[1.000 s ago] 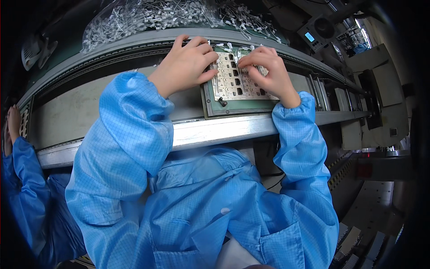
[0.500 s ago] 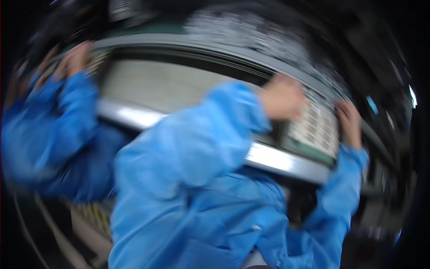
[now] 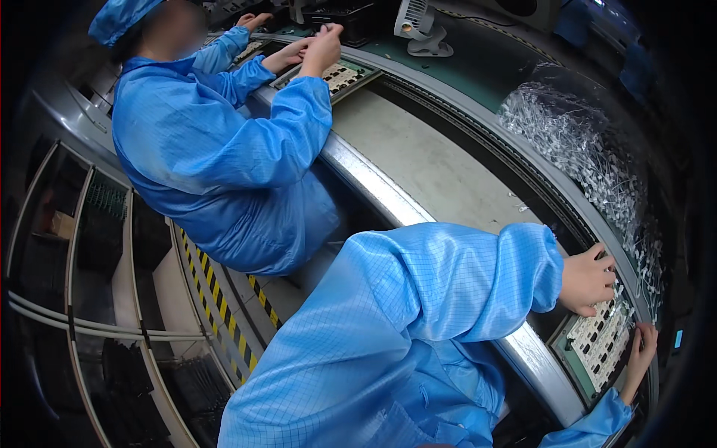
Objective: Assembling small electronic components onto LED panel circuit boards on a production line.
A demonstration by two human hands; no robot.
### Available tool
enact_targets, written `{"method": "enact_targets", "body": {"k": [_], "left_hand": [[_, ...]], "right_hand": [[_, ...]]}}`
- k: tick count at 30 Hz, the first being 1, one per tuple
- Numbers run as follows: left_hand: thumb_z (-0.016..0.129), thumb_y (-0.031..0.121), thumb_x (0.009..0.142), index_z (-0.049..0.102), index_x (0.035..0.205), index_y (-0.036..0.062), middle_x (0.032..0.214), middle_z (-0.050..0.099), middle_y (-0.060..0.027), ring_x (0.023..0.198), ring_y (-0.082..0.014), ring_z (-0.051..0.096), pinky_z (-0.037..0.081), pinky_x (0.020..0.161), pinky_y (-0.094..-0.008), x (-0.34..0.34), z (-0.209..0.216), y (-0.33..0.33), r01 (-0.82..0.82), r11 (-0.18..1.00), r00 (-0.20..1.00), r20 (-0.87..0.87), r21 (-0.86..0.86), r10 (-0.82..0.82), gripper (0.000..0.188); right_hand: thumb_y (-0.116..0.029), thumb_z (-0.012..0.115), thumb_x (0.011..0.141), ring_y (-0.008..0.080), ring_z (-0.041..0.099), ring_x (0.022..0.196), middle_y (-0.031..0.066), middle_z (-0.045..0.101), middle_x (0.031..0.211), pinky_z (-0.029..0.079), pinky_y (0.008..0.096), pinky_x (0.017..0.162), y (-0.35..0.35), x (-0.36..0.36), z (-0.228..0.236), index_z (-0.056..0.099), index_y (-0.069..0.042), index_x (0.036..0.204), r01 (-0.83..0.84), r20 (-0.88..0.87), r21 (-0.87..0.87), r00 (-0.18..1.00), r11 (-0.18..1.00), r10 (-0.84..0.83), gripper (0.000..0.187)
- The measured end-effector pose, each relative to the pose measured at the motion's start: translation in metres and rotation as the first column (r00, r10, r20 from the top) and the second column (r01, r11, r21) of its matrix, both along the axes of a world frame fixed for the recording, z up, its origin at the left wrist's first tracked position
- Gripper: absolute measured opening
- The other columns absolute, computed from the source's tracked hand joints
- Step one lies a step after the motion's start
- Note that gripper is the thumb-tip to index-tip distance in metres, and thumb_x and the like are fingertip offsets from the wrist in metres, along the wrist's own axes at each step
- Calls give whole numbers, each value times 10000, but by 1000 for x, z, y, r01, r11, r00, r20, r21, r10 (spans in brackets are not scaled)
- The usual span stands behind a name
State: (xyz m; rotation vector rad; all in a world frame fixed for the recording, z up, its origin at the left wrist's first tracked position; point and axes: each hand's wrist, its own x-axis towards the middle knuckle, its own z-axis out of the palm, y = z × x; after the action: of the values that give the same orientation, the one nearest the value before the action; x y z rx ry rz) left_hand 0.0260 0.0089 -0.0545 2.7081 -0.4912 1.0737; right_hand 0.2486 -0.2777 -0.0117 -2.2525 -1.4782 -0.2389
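Note:
At the right, my left hand (image 3: 588,282) lies over the upper end of a green-edged tray (image 3: 575,364), its fingers spread. White boards (image 3: 597,345) with rows of small black parts fill this tray. My right hand (image 3: 641,357) is at the tray's far right side, fingers stretched and slightly apart. I see nothing held in it, though its fingertips are small here. A heap of white wires with small ends (image 3: 579,138), partly in clear plastic, lies beyond the rail, beside my hands.
A grey conveyor (image 3: 437,153) with a shiny metal front edge (image 3: 373,179) runs from upper left to lower right. On the left a co-worker in blue (image 3: 216,157) handles a similar tray (image 3: 347,78). A small white fan (image 3: 418,30) stands behind. Shelving (image 3: 75,261) is at lower left.
The view has swung left, bringing the co-worker and shelves fully in. My hands and the tray now appear farther right and lower. My left hand's fingers show spread on the boards.

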Motion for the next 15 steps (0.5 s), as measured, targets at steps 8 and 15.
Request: {"method": "enact_targets", "body": {"k": [8,15], "left_hand": [[710,473,753,730,897,138,1015,653,-50,1141,-291,503,306,1015,-555,7,-4,-3,46,998,999,20,-53,-45,365],[714,471,728,731,894,140,997,657,-48,1117,-297,520,310,996,-557,10,-9,-6,51,996,997,53,-76,-47,370]], "right_hand": [[-12,526,954,320,574,1013,166,604,1035,424,370,931,-12,4,-4,606,43,1053,12,49,-29,999,1000,-10,139],[-67,523,965,341,546,1162,168,581,1234,399,396,1010,-23,-3,0,618,9,1209,37,286,-199,958,979,22,272]]}}
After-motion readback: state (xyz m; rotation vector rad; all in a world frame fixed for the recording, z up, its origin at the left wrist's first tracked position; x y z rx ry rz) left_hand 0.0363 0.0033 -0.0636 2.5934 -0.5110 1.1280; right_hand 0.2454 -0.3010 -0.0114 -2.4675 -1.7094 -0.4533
